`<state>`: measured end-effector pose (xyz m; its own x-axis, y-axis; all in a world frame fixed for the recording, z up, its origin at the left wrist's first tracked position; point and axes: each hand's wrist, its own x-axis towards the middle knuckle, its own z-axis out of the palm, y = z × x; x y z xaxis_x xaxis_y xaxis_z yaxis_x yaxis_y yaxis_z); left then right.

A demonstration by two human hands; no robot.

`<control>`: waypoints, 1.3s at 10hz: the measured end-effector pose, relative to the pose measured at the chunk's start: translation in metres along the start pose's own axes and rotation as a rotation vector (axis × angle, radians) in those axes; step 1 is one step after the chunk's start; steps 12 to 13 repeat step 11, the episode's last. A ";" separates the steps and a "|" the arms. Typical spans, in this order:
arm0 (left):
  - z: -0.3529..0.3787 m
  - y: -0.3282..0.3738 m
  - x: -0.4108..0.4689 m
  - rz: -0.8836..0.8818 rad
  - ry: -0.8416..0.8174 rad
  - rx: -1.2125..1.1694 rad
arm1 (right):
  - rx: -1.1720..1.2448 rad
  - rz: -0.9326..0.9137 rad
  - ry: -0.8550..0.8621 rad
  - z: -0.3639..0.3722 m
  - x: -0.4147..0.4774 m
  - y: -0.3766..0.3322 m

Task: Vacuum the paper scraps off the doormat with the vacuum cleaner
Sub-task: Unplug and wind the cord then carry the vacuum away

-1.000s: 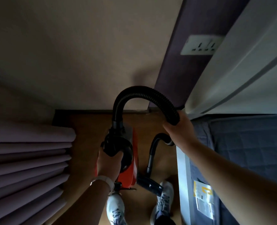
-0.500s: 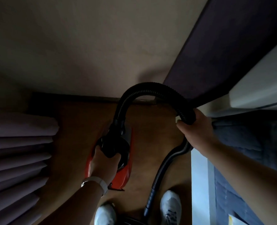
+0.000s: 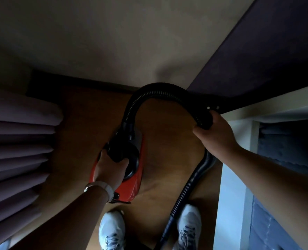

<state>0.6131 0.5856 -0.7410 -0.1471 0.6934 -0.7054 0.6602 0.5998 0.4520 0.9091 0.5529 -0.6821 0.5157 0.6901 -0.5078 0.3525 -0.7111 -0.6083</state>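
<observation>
Shifted toward 3 o'clock since a second ago, the hose (image 3: 158,89) arches from the red vacuum cleaner (image 3: 131,179), carried at centre above the wood floor (image 3: 88,123). The left hand (image 3: 110,168) closes its grip round the handle (image 3: 120,152); the right hand (image 3: 214,136) clasps the hose. No doormat shows: likely the fetching step, with a carry to the doormat next.

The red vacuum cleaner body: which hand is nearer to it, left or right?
Left. The left hand has its grip on the black handle atop the red body; the right hand holds the hose off to the body's right, apart from it.
</observation>
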 end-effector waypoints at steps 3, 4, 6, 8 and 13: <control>-0.007 -0.007 0.021 0.125 -0.061 -0.014 | 0.002 -0.047 0.038 0.018 0.003 0.001; -0.010 -0.012 0.014 0.112 -0.075 -0.018 | -0.021 -0.051 0.090 0.015 -0.001 0.000; -0.031 -0.007 -0.003 0.174 -0.059 0.006 | -0.065 -0.085 0.100 -0.002 -0.019 -0.004; -0.065 -0.003 -0.017 0.256 -0.117 0.060 | -0.098 -0.115 0.036 -0.018 -0.040 -0.013; -0.108 0.034 -0.072 0.496 -0.112 0.159 | -0.422 -0.326 -0.145 -0.043 -0.099 -0.057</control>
